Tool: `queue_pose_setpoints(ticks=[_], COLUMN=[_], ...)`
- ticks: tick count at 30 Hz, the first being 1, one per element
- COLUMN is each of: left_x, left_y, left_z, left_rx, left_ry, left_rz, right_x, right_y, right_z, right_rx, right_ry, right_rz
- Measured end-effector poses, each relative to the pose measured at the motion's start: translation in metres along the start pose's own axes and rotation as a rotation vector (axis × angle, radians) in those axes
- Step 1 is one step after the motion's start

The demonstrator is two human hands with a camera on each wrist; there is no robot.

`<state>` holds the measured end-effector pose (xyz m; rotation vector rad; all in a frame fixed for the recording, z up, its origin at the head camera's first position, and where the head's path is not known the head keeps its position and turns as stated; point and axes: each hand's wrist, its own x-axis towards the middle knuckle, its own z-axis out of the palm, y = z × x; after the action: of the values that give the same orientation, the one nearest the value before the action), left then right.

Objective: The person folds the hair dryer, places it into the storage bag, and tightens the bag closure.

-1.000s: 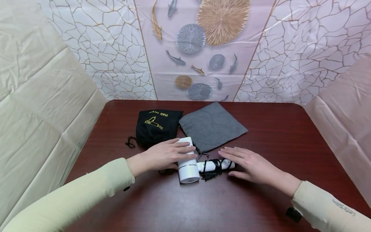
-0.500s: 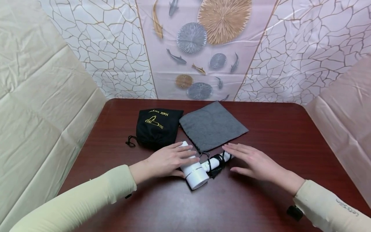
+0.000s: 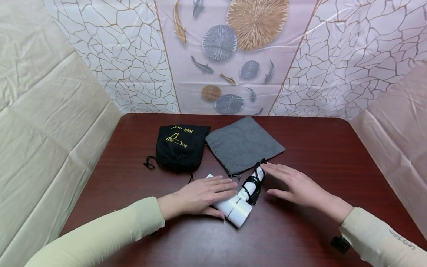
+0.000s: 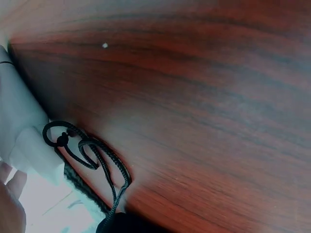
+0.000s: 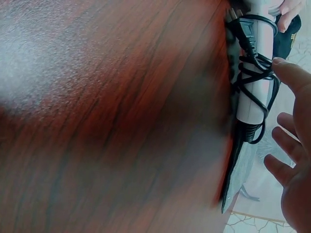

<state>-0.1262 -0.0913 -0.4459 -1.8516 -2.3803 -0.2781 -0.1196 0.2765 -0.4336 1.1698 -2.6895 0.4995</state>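
Note:
A white hair dryer [image 3: 237, 212] lies slantwise on the table, its handle [image 3: 247, 188] pointing up and right, wound with a black cord [image 3: 254, 181]. My left hand [image 3: 206, 194] holds the barrel from above, thumb on the near side and fingers laid over the far side. The left wrist view has just part of the white dryer [image 4: 19, 107] at its edge. Beside the handle's end is my right hand [image 3: 295, 184], fingers extended and thumb spread away. In the right wrist view the cord's plug [image 5: 244, 33] lies along the handle, and this hand grips nothing.
Behind the dryer lie a black drawstring pouch [image 3: 180, 148] printed with a hair dryer and a grey cloth pouch [image 3: 245, 144]. A drawstring loop [image 4: 104, 160] reaches onto the dark red table [image 3: 317, 144]. Patterned cloth [image 3: 220, 74] hangs along the table's back edge.
My left hand has turned the dryer on the table: its barrel end swung right and nearer, its handle tilted up and away. The right hand shifted slightly and stays beside the handle.

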Motion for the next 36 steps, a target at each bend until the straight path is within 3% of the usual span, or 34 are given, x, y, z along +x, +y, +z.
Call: queue_pose_setpoints(ticks=[6, 12, 24, 36], left_x=[0.001, 0.003, 0.002, -0.007], left_y=[-0.002, -0.002, 0.000, 0.004], left_z=[-0.001, 0.000, 0.003, -0.010], left_rx=[0.061, 0.092, 0.181, 0.132], left_ry=[-0.076, -0.098, -0.003, 0.071], left_rz=[0.013, 0.001, 0.090, 0.029], right_x=[0.001, 0.001, -0.004, 0.000], right_y=[-0.001, 0.000, -0.001, -0.006], right_z=[-0.002, -0.002, 0.000, -0.002], right_rx=[0.009, 0.035, 0.045, 0.179], right_ry=[-0.022, -0.026, -0.009, -0.008], right_rz=[0.061, 0.092, 0.153, 0.268])
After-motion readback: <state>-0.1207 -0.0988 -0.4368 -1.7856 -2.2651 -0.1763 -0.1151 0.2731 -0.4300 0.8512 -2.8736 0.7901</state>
